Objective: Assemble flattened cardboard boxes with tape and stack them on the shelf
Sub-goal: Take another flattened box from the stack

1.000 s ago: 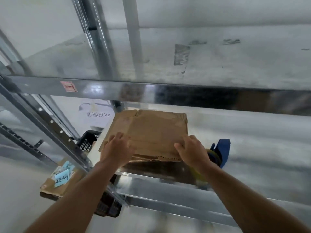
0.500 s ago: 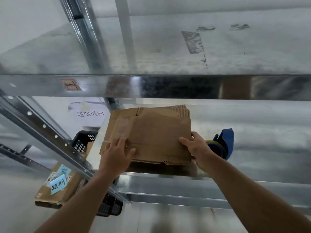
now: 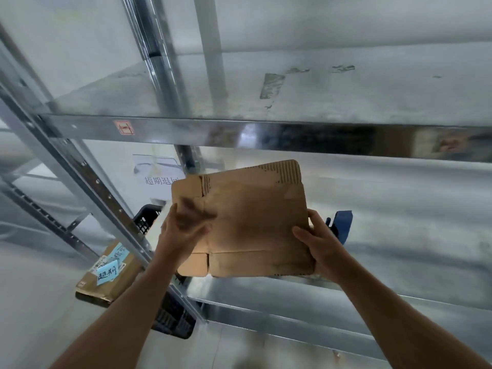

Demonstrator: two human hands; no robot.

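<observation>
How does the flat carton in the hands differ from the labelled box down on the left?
The flat carton is collapsed and unlabelled, held tilted up by the right hand at the shelf. The labelled box has visible depth, carries blue notes and white labels, and lies low, left of the shelf, untouched. Both are brown cardboard.

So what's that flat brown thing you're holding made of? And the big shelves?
The flattened box looks like corrugated cardboard: matt brown, with little ribs showing where its top edge is torn. The shelf seems to be metal, probably galvanised steel: grey and shiny, with blurry reflections along its front beam.
</observation>
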